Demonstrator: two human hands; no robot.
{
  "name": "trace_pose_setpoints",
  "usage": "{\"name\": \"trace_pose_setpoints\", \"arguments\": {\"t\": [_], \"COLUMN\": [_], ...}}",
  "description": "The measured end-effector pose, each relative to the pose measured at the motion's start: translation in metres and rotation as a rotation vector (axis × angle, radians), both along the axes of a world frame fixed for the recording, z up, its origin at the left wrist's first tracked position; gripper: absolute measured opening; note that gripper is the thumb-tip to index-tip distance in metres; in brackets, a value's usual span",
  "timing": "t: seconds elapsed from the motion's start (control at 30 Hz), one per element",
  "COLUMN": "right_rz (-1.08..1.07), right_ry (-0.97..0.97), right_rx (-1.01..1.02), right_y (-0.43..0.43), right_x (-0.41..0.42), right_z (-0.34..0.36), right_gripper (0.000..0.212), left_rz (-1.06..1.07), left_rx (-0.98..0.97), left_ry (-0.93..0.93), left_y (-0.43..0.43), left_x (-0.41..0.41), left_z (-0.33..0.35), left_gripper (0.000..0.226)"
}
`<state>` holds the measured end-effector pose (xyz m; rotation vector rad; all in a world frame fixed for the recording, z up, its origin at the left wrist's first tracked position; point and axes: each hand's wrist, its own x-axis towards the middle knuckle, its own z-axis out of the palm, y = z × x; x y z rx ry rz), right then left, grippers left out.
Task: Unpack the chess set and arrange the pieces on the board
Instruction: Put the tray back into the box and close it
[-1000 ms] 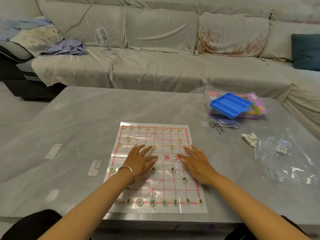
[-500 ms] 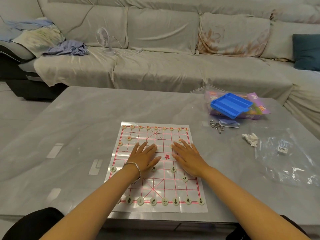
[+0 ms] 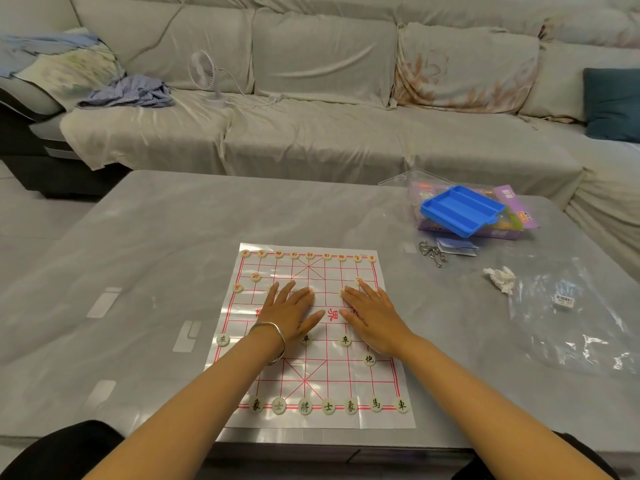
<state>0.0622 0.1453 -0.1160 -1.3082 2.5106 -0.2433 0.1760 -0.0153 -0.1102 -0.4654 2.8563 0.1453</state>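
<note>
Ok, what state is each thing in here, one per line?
Board: unfolded, lying flat.
Pieces: face up on the grid lines.
Left hand: open, flat on the board.
Right hand: open, flat on the board.
Blue tray: empty, atop the purple box.
Plastic bag: flat, seemingly empty.

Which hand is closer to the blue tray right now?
Right. The right hand lies flat on the middle of the board, near and left of the blue tray; the left hand lies beside it, farther left.

Home living room: a covered sofa (image 3: 311,126) with cushions, a small fan (image 3: 204,74), and a low table (image 3: 156,271).
</note>
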Motion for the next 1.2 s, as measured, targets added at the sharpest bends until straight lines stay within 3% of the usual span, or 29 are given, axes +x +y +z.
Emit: {"name": "trace_pose_setpoints", "arguments": {"t": [0.13,0.3,0.53,0.63,0.73,0.83,1.0,1.2], "right_rz": [-0.083,-0.364,-0.819,-0.983,-1.025,-1.039,-1.053,-0.957], "right_ry": [-0.125,-0.304,-0.466,-0.749,-1.028,-1.153,-1.167,-1.196], "right_rx": [-0.153,-0.553,-0.884,-0.981,-1.036,-1.117,-1.215,-1.259], "right_y": [0.008,0.041,0.088,0.094,0.093,0.087,0.081,0.087], "right_x": [-0.012,-0.052,-0.131,-0.163,-0.186,-0.206,-0.227,-0.197], "right_z": [0.011,0.045,0.065,0.063,0.063,0.056,0.047,0.042], "right_gripper": [0.052,0.038,0.034,0.046,0.034,0.044,0.039,0.029], "left_rz": [0.035,0.156,0.260,0.305,0.351,0.398,0.487,0.644], "left_rx": [0.076,0.263,0.568,0.734,0.888,0.995,1.153,1.633], "left_ry": [0.121,0.432,0.484,0.492,0.497,0.467,0.431,0.401], "left_y": [-0.002,-0.009,0.012,0.028,0.046,0.058,0.072,0.097], "left_x": [-0.005,-0.039,-0.120,-0.153,-0.183,-0.210,-0.247,-0.257], "left_z": [0.011,0.030,0.054,0.058,0.060,0.057,0.054,0.056], "left_gripper": [0.053,0.054,0.046,0.046,0.045,0.046,0.052,0.061]}}
